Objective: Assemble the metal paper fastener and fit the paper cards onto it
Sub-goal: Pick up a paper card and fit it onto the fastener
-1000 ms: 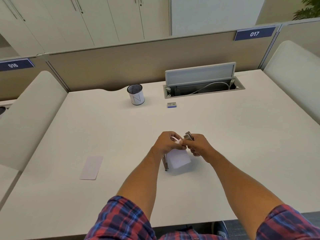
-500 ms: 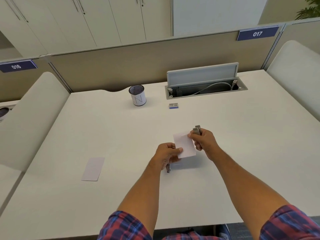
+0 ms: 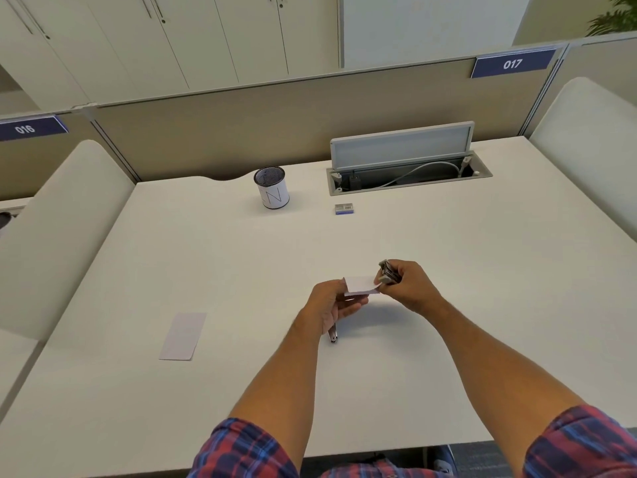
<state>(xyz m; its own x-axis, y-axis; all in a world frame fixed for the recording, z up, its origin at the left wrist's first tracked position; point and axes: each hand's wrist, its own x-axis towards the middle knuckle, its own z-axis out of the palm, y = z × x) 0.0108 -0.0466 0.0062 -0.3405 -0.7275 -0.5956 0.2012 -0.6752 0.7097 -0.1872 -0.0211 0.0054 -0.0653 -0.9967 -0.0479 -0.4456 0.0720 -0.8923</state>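
- Head view: both hands work mid-desk (image 3: 448,270), bare surface all round.
- Left hand (image 3: 331,305) pinches paper card (image 3: 360,284); right hand (image 3: 408,288) grips metal fastener (image 3: 387,274).
- Fastener details blurred.

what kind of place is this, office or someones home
Most likely an open-plan office. The white desk is fenced by a partition carrying numbered seat signs, 017 and 016, has a flip-up cable box built in, and a row of cabinets stands behind.

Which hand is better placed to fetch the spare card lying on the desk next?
Probably the left hand: the spare card lies on its side. The right hand grips the metal fastener, farther away.
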